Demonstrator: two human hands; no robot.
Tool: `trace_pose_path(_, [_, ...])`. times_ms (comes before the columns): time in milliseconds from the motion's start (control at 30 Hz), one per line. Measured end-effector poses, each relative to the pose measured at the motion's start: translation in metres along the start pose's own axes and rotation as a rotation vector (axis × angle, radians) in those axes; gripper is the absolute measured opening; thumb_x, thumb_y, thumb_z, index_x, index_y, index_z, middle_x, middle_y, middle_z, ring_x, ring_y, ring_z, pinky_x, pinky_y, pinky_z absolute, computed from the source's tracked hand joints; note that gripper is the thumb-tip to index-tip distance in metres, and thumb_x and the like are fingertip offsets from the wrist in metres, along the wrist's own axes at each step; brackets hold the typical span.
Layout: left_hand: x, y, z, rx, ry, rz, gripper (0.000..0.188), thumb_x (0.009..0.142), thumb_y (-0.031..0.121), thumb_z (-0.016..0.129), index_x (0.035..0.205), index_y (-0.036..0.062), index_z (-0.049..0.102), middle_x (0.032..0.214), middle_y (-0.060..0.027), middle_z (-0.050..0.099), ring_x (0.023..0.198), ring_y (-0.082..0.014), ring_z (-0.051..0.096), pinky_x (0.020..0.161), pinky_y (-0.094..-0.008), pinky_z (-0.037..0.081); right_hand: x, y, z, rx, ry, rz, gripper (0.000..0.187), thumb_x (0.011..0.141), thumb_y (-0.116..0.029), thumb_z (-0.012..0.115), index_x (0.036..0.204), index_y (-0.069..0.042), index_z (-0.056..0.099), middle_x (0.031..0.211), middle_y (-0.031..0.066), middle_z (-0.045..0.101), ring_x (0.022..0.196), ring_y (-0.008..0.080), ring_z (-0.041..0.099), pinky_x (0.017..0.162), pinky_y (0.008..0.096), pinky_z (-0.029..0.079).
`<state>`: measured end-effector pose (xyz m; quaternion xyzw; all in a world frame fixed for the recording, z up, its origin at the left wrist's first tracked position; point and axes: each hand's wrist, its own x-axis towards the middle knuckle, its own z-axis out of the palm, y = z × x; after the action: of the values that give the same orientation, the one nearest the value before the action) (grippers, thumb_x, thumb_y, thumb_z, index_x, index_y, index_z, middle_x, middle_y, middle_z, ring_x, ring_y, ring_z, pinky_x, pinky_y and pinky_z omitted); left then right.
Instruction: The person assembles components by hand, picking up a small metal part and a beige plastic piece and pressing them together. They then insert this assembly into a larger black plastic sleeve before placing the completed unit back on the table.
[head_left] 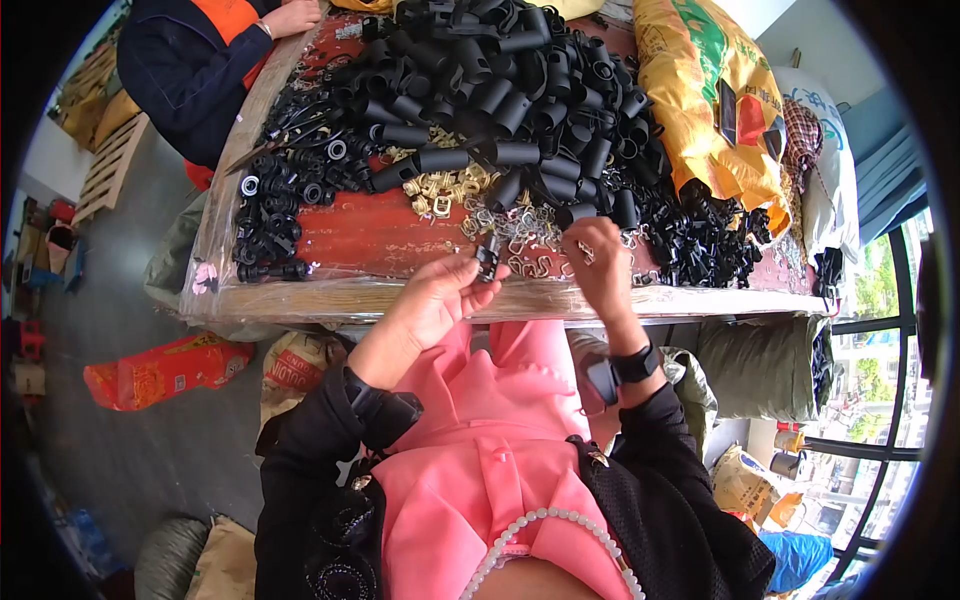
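Note:
My left hand point(445, 292) pinches a small black plastic fitting point(488, 258) between thumb and fingers, just above the table's front edge. To its right, my right hand point(600, 268) is closed with its fingers curled down beside a scatter of small silver metal clips point(530, 232); whatever lies in its fingertips is too small to make out. Beyond the clips is a little heap of gold-coloured metal buckles point(442, 190). A large pile of black plastic tubes point(480, 80) covers the far middle of the table. Black ringed fittings point(268, 225) are grouped at the left.
The red-topped table point(350, 240) has a plastic-wrapped wooden edge. Small black parts point(705, 235) are heaped at right, by a yellow woven sack point(690, 90) with a phone point(727, 110) on it. Another person's hand point(292, 18) rests at the far left edge. A red box point(165, 370) lies on the floor.

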<state>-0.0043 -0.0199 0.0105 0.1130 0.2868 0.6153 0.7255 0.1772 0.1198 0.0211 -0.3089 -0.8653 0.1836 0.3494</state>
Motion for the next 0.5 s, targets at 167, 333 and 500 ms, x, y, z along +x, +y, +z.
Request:
trace_pose_path(167, [0.004, 0.005, 0.001, -0.089, 0.066, 0.073, 0.012, 0.081, 0.01, 0.051, 0.089, 0.0012, 0.054, 0.096, -0.0135, 0.057, 0.084, -0.0192, 0.056, 0.074, -0.0266, 0.047, -0.003, 0.058, 0.006, -0.466, -0.11, 0.131, 0.01, 0.07, -0.013, 0.057, 0.077, -0.006, 0.057, 0.076, 0.0097, 0.052, 0.073, 0.0287, 0.054, 0.063, 0.0358, 0.042])
trace_pose_path(333, [0.002, 0.002, 0.004, -0.055, 0.091, 0.079, 0.012, 0.08, 0.009, 0.052, 0.09, 0.0015, 0.054, 0.095, -0.0128, 0.057, 0.084, -0.0192, 0.056, 0.074, -0.0266, 0.046, -0.001, 0.069, 0.007, -0.405, -0.14, 0.149, 0.01, 0.071, -0.015, 0.055, 0.077, -0.007, 0.057, 0.072, 0.0112, 0.052, 0.064, 0.0311, 0.054, 0.057, 0.0384, 0.043])
trace_pose_path(500, [0.003, 0.002, 0.003, 0.03, 0.091, 0.068, 0.015, 0.083, 0.011, 0.048, 0.094, 0.0023, 0.053, 0.099, -0.0144, 0.055, 0.086, -0.0196, 0.055, 0.075, -0.0278, 0.046, 0.0, 0.079, -0.012, -0.199, 0.194, 0.036, 0.014, 0.078, -0.016, 0.051, 0.071, -0.005, 0.055, 0.063, 0.0082, 0.051, 0.052, 0.0219, 0.049, 0.048, 0.0303, 0.038])
